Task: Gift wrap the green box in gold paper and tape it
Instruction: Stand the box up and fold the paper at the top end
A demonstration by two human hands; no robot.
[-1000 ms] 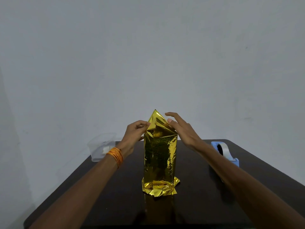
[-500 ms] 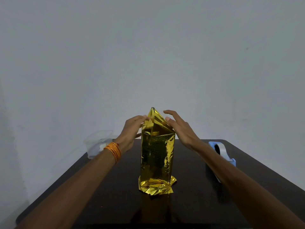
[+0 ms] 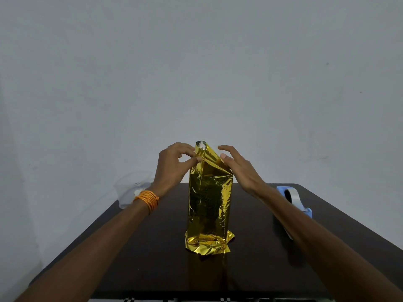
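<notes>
Container of clear plastic sits at the far left corner of the dark desk. Right of it the left hand, with orange thread wound round its wrist, pinches the left side of the top flap of the gold paper between thumb and fingertips. The paper hides the box entirely. The package stands upright at the middle of the desk, its lower end crumpled outward on the surface and its top rising to a loose peak. The right hand is released, fingers straight and spread, thumb touching the peak's right fold. A blue tape dispenser rests near the desk's right edge, partly behind the right forearm.
</notes>
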